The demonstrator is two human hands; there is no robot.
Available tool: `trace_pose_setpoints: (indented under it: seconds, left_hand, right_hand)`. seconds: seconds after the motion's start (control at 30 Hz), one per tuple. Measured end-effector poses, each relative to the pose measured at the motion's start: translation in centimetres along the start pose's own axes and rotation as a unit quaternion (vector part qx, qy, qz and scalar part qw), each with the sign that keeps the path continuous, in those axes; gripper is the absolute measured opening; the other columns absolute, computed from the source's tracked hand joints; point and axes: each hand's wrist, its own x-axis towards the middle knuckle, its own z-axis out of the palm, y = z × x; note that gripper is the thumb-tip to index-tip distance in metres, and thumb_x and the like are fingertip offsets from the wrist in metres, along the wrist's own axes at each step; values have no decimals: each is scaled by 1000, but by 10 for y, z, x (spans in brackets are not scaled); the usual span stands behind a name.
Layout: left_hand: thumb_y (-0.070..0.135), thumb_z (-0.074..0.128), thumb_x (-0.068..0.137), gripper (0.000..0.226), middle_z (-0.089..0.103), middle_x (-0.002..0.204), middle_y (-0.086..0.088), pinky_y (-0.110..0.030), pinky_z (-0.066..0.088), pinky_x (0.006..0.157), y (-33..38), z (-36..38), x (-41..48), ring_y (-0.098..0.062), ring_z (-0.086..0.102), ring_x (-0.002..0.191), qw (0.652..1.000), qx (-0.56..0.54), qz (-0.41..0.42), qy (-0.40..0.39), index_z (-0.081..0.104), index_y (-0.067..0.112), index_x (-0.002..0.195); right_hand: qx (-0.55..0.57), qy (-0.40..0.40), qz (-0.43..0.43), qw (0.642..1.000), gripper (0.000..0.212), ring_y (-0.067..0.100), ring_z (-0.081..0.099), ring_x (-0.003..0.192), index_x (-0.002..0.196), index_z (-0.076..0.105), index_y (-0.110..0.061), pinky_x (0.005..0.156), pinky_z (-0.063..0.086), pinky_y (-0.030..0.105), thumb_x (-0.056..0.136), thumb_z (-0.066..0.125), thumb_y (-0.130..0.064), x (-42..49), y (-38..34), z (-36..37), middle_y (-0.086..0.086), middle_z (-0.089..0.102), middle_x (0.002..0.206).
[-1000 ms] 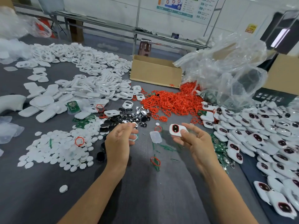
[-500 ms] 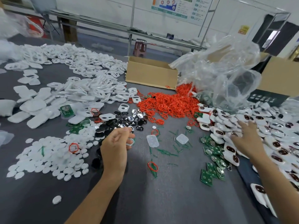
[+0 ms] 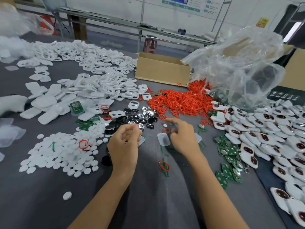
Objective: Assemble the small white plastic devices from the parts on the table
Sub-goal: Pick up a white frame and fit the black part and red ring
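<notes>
- The left hand (image 3: pixel 123 144) hangs just over the counter (image 3: pixel 148 199), its fingers curled in and pinching a small translucent piece (image 3: pixel 141 140) with a trace of green behind it. I cannot make out exactly what the piece is.
- The right hand (image 3: pixel 184 139) is empty, its fingers spread and blurred. It reaches across a single red ring (image 3: pixel 165 130) and a clear cover (image 3: pixel 163 139) that lie loose on the counter between the two hands.
- The step looks like fetching the next part for the piece in the left hand. To do it well, I would take one ring or cover cleanly with the fingertips rather than scoop, as green offcuts lie all around.
- The left hand's piece is best kept level and facing up, so whatever already sits in it does not slide out before the next part is seated.
- More rings wait in the orange-red heap (image 3: pixel 179 101) beyond, and circuit boards (image 3: pixel 229 151) lie just right of the right hand.
- Half a second back the right hand was stretched out over the finished devices (image 3: pixel 267 128) at the right. Now it has swung back to the middle.
- A second back that hand held a finished white device with a red-rimmed dark window. It holds none now, so I judge that one was dropped on the pile.
- The left hand has barely shifted and keeps the same pinch.
</notes>
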Motion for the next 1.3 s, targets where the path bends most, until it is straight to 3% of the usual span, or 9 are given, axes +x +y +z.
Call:
trace_pose_setpoints:
  seconds: [0.13,0.43,0.6,0.8,0.93,1.03,1.13,1.2,1.3]
  left_hand:
    - [16,65,90,16,71,76,-2,-25,48,63,1,0,-1,-7,63,63,1000,2,-5,1,70,27,79]
    - [16,67,89,17,71,71,-1,-37,55,73,-1,8,-7,-19,67,72,998,44,22,-33,71,25,75]
    - [18,67,89,20,71,71,5,-31,54,68,-6,8,-4,-10,67,68,998,49,36,-32,70,32,76]
    - [18,67,89,18,72,69,4,-27,52,64,-11,9,-2,-8,66,64,999,33,31,-27,70,32,78]
    - [17,66,90,18,72,71,3,-32,54,68,-9,7,-3,-9,65,66,999,27,24,-31,70,30,78]
    - [23,63,92,11,72,80,4,-40,57,77,-7,5,-4,-10,66,75,998,12,3,-55,70,28,85]
    - [29,60,94,17,67,103,13,-28,57,75,-5,11,-6,-4,65,96,989,-63,-47,-123,60,32,111]
    - [28,57,94,24,67,110,18,-20,55,74,-2,14,-8,-1,64,103,978,-99,-65,-171,55,32,118]
    - [17,50,100,21,73,106,-10,-22,56,74,1,13,-12,-23,71,98,966,-123,-79,-215,65,9,112]
  right_hand:
    - [-20,6,-46,999,47,27,56,110,119,65,-7,89,39,27,78,49,9,5,-2,14,12,67,116]
    - [-10,-42,-129,991,35,24,57,115,123,63,-10,96,37,25,89,55,-2,66,-25,55,8,65,122]
    - [65,-75,-63,993,36,21,58,114,124,61,-7,89,37,19,92,60,-25,121,-37,90,8,64,123]
    - [4,-58,-21,998,32,23,58,85,91,64,-6,70,45,32,73,78,-27,151,-33,101,7,64,89]
    - [114,-8,-35,993,25,12,49,74,90,62,-7,66,38,22,71,77,-4,143,-43,84,2,56,84]
    - [192,27,-27,981,20,4,48,62,85,64,-13,60,41,12,73,77,-3,120,-47,52,-6,56,73]
    - [282,-38,-13,958,17,9,56,59,81,68,-13,58,46,20,73,79,-4,78,-43,18,-1,62,69]
    - [276,-76,-19,958,13,12,60,59,79,69,-10,56,48,22,73,79,-5,44,-37,5,2,65,67]
    - [267,-80,-35,960,9,10,58,58,75,69,-10,55,49,21,79,75,-6,8,-29,1,1,65,65]
